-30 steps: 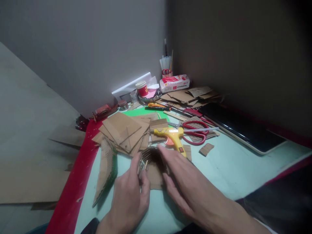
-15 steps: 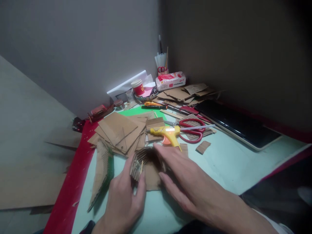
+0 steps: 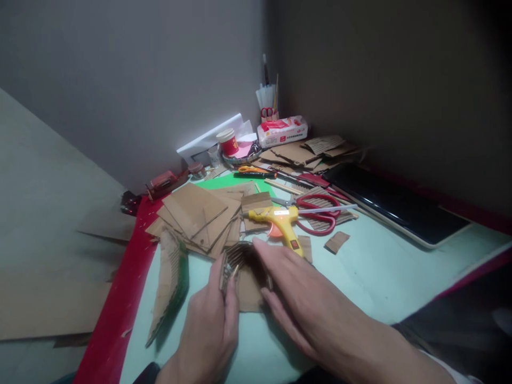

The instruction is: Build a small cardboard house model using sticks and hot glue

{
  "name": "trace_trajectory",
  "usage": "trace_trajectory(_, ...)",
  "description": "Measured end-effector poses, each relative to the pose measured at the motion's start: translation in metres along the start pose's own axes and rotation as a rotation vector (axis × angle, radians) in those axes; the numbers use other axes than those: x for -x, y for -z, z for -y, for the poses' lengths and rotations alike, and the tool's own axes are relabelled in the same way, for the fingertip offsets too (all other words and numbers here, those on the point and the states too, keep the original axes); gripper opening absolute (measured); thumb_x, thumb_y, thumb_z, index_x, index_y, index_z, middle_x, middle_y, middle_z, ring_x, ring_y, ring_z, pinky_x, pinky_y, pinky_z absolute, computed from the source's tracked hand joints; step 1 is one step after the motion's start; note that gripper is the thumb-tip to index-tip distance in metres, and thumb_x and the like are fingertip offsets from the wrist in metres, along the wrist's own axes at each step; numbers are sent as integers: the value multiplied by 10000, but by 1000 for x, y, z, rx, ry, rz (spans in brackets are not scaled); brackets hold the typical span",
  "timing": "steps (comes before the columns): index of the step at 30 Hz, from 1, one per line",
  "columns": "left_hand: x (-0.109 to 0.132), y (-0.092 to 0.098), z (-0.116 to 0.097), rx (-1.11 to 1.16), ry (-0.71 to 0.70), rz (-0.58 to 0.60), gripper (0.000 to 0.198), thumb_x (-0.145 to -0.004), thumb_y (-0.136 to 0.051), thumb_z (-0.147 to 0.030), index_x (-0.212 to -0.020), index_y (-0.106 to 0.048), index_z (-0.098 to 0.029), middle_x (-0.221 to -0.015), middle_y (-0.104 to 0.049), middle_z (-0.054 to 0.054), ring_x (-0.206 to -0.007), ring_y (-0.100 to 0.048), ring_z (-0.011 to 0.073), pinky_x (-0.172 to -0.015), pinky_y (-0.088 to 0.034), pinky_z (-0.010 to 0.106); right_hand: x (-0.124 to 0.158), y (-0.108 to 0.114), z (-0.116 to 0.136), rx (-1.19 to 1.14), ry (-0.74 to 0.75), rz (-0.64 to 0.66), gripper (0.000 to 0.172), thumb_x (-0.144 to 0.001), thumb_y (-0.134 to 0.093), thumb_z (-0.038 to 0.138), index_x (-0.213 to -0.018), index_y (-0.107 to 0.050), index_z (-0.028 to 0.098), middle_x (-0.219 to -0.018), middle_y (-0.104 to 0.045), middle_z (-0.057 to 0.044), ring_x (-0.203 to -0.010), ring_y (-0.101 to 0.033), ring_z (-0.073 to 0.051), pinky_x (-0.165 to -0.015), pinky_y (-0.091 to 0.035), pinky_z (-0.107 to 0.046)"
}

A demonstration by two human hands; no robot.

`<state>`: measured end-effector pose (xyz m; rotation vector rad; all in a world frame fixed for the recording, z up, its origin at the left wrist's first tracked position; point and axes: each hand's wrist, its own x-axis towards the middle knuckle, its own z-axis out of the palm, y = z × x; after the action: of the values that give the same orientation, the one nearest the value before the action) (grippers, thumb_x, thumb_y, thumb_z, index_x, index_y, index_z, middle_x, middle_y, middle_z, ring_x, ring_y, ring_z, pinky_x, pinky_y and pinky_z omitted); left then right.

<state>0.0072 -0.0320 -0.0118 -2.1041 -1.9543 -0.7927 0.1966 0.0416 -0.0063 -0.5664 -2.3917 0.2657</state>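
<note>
A small curved cardboard piece (image 3: 240,250), ribbed on its inner side, stands on a flat cardboard base (image 3: 250,298) near the table's front. My left hand (image 3: 212,314) pinches its left wall between thumb and fingers. Around the right wall, my right hand (image 3: 298,293) is closed with fingers on the outside and thumb at the near end. A short pale stick shows by my left thumb. Just beyond my right hand lies a yellow glue gun (image 3: 283,218) with a clear glue stick in its back. Red-handled scissors (image 3: 320,231) lie behind it.
Flat cardboard sheets (image 3: 196,210) are piled at left, beside a bent green-backed cardboard piece (image 3: 170,285). A black tablet-like slab (image 3: 392,205) lies at right. Along the back are a red cup (image 3: 228,143), a tissue pack (image 3: 283,132) and more cardboard (image 3: 290,153).
The left wall of the curved piece is tipped more upright between my left thumb and fingers. More of the glue gun's handle shows beyond my right hand. The view has shifted slightly.
</note>
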Motion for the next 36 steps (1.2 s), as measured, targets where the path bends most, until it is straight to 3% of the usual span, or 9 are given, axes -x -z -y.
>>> trace_trajectory(6, 1, -2, -1, -5, 34, 12, 353, -996, -399, -179, -1218, -592, 16, -804, -794, 191, -616, -776, 319, -528, -589, 378, 0, -4, 3, 8, 2, -26, 512, -994, -466, 126, -1448, -444, -108, -1395, -631, -308, -1270, -650, -386, -1025, -605, -535)
trace_trajectory(13, -2, -2, 1, 62, 61, -6, 490, -983, -523, -322, -1332, -575, 18, -1049, -796, 230, -944, -803, 327, -769, -637, 369, 2, 3, -2, -108, -45, 45, 569, -1019, -530, 198, -1520, -384, -28, -1437, -609, -256, -1334, -592, -347, -1068, -581, -510)
trace_trajectory(16, -3, -3, 1, 59, 97, -47, 483, -968, -556, -297, -1344, -583, 4, -1022, -800, 215, -1011, -792, 331, -828, -628, 372, 4, 4, -1, -139, -42, 36, 560, -1025, -520, 196, -1522, -379, -21, -1439, -605, -244, -1346, -574, -335, -1092, -561, -508)
trace_trajectory(22, -7, -2, 1, 38, 83, -84, 309, -955, -539, -235, -1155, -683, -48, -828, -786, 128, -743, -792, 259, -671, -600, 299, 6, 6, 1, -250, -68, 82, 598, -1014, -506, 160, -1548, -338, -49, -1492, -547, -251, -1374, -521, -336, -1166, -486, -511)
trace_trajectory(28, -10, -3, 0, 35, 58, -89, 191, -942, -525, -222, -1003, -671, -114, -621, -663, 6, -505, -657, 181, -522, -508, 250, 2, 9, -1, -332, -92, 143, 596, -1017, -486, 140, -1557, -324, -55, -1503, -524, -257, -1365, -500, -339, -1190, -444, -533)
trace_trajectory(36, -6, 0, 6, 51, 71, -32, 110, -967, -547, -255, -899, -616, -201, -638, -659, -15, -540, -650, 172, -532, -497, 244, 7, 11, -3, -283, -81, 87, 528, -1006, -519, 133, -1498, -394, -15, -1465, -559, -252, -1361, -512, -342, -1155, -484, -533)
